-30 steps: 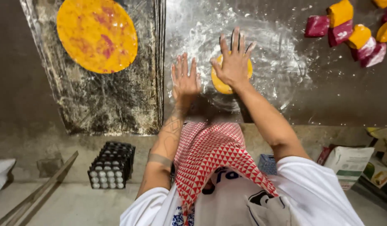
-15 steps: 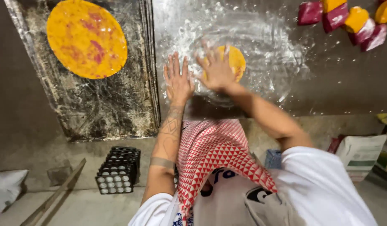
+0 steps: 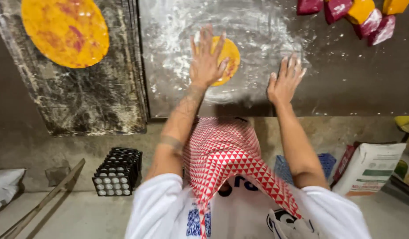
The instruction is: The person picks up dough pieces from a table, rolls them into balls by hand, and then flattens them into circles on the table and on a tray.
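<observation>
Yellow dough disc [image 3: 227, 56] flat, near-round, under left hand [image 3: 205, 62].

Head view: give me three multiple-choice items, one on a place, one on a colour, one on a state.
1. Where does the big flattened dough round lie?
A. on the dark marbled slab
B. on the floor
C. in the black crate

2. What colour is the small dough disc under the left hand?
A. white
B. yellow-orange
C. green

3. How is the right hand?
A. closed around a rolling pin
B. open, fingers spread, on the floured counter
C. holding a bag

Answers: 1 A, the round rests on the slab at upper left. 2 B, its yellow-orange edge shows beside the fingers. 3 B, the palm lies flat on the counter, holding nothing.
</observation>
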